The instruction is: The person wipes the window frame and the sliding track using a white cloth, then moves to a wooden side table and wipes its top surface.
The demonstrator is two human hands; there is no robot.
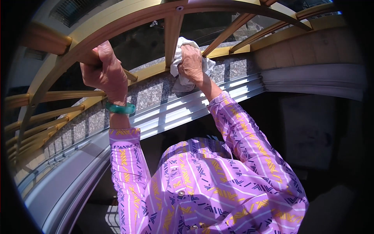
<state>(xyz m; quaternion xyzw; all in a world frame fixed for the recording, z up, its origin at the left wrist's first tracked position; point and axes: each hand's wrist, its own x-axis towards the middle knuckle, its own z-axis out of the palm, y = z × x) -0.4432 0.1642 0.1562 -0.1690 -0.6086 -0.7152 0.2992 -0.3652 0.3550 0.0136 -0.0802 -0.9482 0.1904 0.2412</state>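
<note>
My left hand (103, 72) is closed round one upright bar (91, 57) of a gold-coloured metal window guard, with a green bangle (120, 108) at the wrist. In my right hand (191, 64) is a crumpled white cloth (180, 84). The cloth lies against the lower rail of the guard, beside another gold bar (173, 37), and hangs over the speckled stone sill (146, 86). My right fingertips are partly hidden by the cloth.
A silver sliding-window track (171, 113) runs between me and the sill. The guard's top rail (128, 17) arches across the far side. Tan tiled wall (311, 48) stands at the right. Dark gaps show between the bars.
</note>
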